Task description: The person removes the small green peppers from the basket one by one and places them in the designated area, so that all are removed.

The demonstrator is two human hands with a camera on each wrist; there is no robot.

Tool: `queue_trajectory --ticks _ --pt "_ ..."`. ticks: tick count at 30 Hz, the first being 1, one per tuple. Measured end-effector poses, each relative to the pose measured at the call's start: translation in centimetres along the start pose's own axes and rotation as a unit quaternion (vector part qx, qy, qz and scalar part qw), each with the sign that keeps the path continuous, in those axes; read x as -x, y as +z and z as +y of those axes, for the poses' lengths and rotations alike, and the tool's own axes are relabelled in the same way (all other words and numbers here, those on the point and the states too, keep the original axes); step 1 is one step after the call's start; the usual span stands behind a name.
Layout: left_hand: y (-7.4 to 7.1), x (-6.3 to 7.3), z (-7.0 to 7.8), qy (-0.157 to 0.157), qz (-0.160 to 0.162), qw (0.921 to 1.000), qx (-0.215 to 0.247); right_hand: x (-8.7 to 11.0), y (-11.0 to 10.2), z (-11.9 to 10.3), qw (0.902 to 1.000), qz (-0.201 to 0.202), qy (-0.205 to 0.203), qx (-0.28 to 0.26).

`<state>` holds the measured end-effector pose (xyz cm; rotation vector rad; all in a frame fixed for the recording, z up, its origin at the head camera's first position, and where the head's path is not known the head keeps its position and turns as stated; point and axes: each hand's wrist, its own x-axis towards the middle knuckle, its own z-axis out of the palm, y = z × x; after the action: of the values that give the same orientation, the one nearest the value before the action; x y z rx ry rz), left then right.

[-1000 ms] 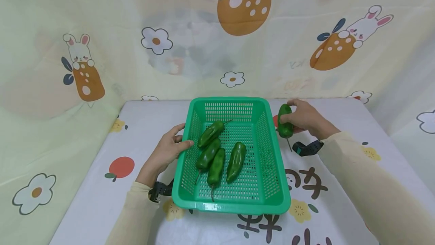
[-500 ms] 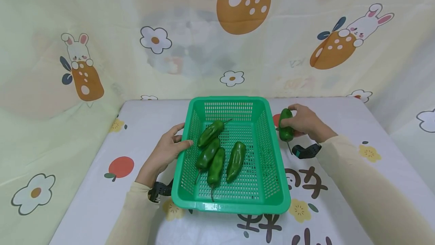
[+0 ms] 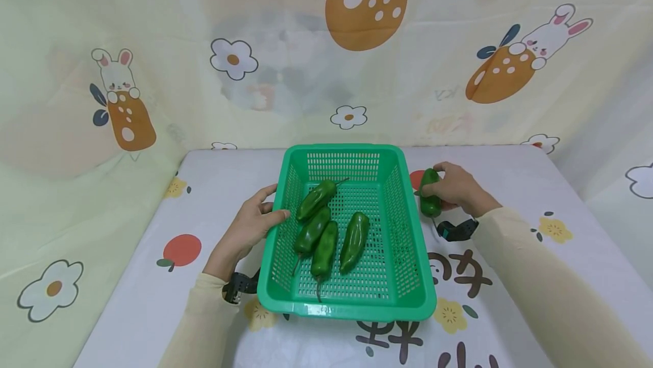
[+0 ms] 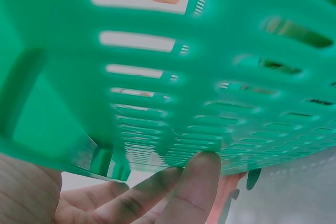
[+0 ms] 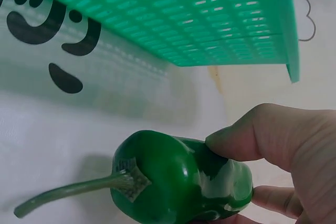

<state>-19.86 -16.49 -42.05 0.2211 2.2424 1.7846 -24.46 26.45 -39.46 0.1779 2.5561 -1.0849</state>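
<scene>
My right hand (image 3: 456,189) holds a green pepper (image 3: 429,201) beside the right wall of a green plastic basket (image 3: 428,300). The right wrist view shows the thumb on top of this pepper (image 5: 157,177), fingers beneath and behind it, its stem pointing left. At the basket's left side, my left hand (image 3: 250,223) grips the rim, thumb over the edge and fingers outside. From below, the left wrist view shows these fingers (image 4: 194,192) against the slotted wall. Several green peppers (image 3: 324,252) lie in the left and middle of the basket; one pepper (image 3: 354,243) lies apart from the rest.
A white patterned cloth (image 3: 204,198) covers the table under the basket. A printed curtain (image 3: 285,101) stands at the back, with more cloth at both sides. The basket's right part shows bare mesh.
My right hand has lowered with the pepper, moving slightly toward me along the basket's right side. The left hand, basket and peppers inside have stayed in place.
</scene>
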Motion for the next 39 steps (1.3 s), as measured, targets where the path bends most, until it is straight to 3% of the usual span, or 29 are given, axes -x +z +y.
queue_trajectory --ticks 39 --pt "0.0 0.1 0.0 -0.002 0.000 1.0000 0.007 -1.2 1.3 2.1 0.9996 0.004 0.002 0.029"
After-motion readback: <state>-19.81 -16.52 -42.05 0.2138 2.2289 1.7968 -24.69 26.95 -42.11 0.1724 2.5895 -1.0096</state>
